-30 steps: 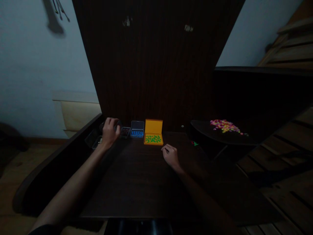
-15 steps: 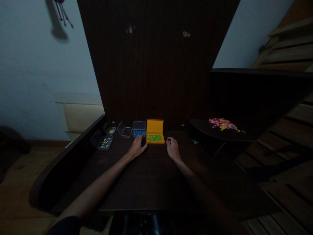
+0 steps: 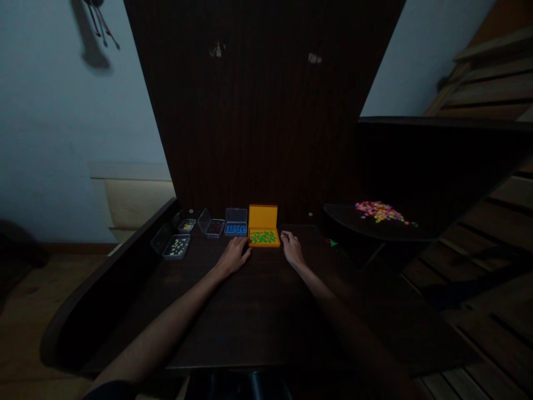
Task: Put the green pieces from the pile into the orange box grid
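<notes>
An open yellow box (image 3: pixel 264 244) stands in the middle of the dark desk with its lid tipped up at the back. Many small green pieces (image 3: pixel 263 237) are spread over its floor. My left hand (image 3: pixel 234 255) lies on the desk by the box's front left corner, fingers stretched forward and thumb apart. It holds nothing. Just right of the box is my right hand (image 3: pixel 293 248), its fingers curled and drawn together. Whatever they may hold is too small and dark to make out.
Left of the yellow box stand clear lidded cases, all open: one with blue pieces (image 3: pixel 236 229), one dark red (image 3: pixel 215 227), one yellow (image 3: pixel 188 225), one whitish (image 3: pixel 177 246). Pink and yellow pieces (image 3: pixel 381 211) are heaped on a raised shelf (image 3: pixel 345 219) at right.
My left hand has drawn back slightly from the blue case toward me. The right hand stays beside the box, its fingers slightly shifted. The view has tilted a little.
</notes>
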The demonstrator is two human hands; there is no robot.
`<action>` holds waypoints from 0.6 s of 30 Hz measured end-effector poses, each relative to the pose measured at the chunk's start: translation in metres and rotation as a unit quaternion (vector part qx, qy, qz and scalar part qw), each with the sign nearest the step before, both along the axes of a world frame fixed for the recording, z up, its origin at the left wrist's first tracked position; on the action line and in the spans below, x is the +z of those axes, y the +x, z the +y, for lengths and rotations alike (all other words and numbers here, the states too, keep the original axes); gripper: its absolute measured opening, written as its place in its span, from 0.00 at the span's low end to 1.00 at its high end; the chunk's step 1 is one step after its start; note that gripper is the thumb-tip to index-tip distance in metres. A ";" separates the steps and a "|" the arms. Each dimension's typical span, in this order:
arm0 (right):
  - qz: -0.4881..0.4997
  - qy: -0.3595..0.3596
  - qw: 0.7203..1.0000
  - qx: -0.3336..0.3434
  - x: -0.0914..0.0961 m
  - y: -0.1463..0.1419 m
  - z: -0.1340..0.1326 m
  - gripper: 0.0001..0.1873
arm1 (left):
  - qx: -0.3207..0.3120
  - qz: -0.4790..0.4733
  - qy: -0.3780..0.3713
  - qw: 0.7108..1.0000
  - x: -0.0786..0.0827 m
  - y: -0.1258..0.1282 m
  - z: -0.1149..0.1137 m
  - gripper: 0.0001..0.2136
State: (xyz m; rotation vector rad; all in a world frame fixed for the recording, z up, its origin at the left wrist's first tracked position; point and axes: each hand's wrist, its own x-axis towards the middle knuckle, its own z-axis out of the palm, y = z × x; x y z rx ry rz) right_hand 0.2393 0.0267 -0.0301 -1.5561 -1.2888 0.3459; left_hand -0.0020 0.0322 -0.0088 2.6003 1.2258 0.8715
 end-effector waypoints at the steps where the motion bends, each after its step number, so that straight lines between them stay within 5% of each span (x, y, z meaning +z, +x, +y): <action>1: 0.005 0.003 1.000 -0.004 0.000 0.002 0.004 0.17 | 0.001 0.001 -0.001 1.000 0.000 0.000 0.000 0.14; 18: 0.065 0.017 0.998 0.020 -0.003 0.014 0.085 0.15 | -0.016 0.018 -0.023 0.999 -0.001 -0.005 -0.004 0.18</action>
